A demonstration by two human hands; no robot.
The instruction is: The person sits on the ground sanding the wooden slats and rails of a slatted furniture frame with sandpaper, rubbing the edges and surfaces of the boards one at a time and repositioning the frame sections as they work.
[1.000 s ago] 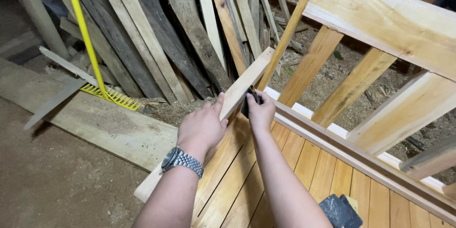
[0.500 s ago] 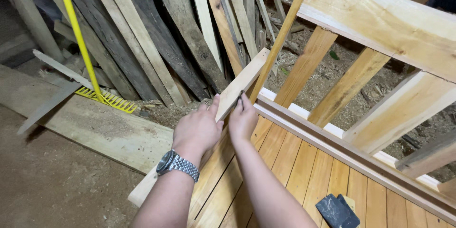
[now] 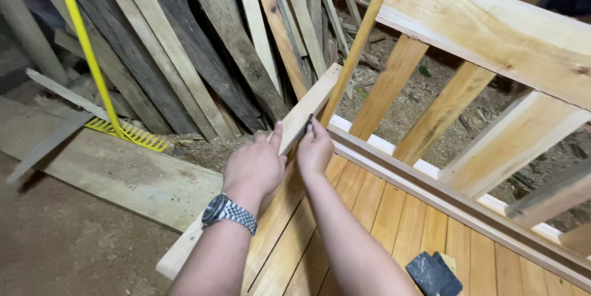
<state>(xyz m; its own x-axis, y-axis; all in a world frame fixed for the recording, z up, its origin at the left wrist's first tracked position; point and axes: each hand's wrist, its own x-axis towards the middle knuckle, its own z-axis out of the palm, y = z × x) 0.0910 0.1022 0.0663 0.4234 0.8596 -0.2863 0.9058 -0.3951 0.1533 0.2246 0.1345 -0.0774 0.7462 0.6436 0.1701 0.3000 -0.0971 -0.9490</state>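
A long pale wooden slat (image 3: 311, 106) runs diagonally from the lower left up to the middle of the view. My left hand (image 3: 255, 163), with a metal wristwatch (image 3: 226, 213) on the wrist, grips the slat from its left side, thumb up along the face. My right hand (image 3: 315, 148) presses on the slat's right edge, fingers pinched on a small dark tool (image 3: 309, 121) that is too small to identify. The slat lies over a panel of varnished planks (image 3: 381, 222). A thin upright stick (image 3: 363, 37) leans just past my right fingertips.
A pale wooden frame with slanted rails (image 3: 492, 25) fills the right side. Old grey planks (image 3: 184, 56) lean at the back left, with a yellow rake (image 3: 132, 134) at their foot. A wide board (image 3: 111, 170) lies on the dirt floor. A dark block (image 3: 434, 274) rests on the panel.
Both hands stay on the slat. My right hand has drawn slightly closer to the left along the slat's edge, and the view has drifted a little.
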